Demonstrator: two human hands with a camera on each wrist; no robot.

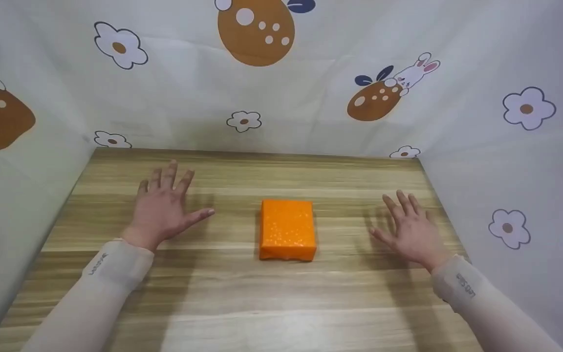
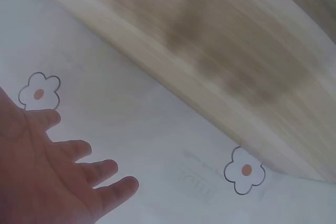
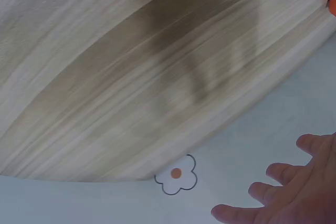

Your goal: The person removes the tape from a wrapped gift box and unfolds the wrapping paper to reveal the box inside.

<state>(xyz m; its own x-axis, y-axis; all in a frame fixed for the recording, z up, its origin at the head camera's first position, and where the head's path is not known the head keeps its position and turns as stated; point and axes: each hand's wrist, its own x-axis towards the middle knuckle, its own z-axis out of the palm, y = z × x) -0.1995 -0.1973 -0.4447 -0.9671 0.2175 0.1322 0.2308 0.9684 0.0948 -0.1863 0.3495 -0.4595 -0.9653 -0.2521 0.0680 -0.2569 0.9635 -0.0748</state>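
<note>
An orange box-shaped packet point(image 1: 287, 227), wrapped and with small shiny specks on its top, lies in the middle of the wooden table in the head view. To its left my left hand point(image 1: 162, 210) is held with fingers spread, apart from the packet. My right hand point(image 1: 413, 232) is on the other side, fingers also spread and holding nothing. Both hands cast shadows on the wood. The left wrist view has the left palm point(image 2: 42, 171) with its fingers extended; the right wrist view has part of the right hand point(image 3: 299, 187), likewise extended. A sliver of orange shows at that view's edge.
The wood-grain table point(image 1: 232, 298) is bounded at the back and both sides by pale cloth walls point(image 1: 174, 98) printed with flowers, rabbits and brown fruit shapes. The right cloth wall point(image 1: 496, 171) stands close to the right hand.
</note>
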